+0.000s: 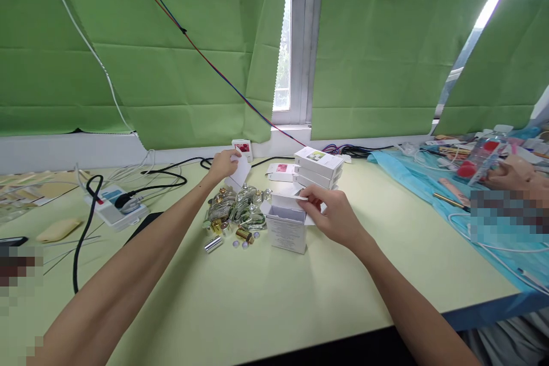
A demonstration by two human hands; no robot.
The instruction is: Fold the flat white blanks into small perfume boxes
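Box, white with grey-looking print, stands open, its flap pinched by the right hand.

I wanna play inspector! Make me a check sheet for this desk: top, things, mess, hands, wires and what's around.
Surface: pale yellow-green tabletop; spills, nothing seen.
Things: open white box, upright; stack of white boxes behind it; shiny pile to its left.
Clutter: silver cylinder lying loose; crinkled blue sheet at right.
Hands: left hand grips white piece; right hand grips box flap.
Cables: black cable and power strip at left.
Surroundings: green curtains, window; another person's hand at far right.
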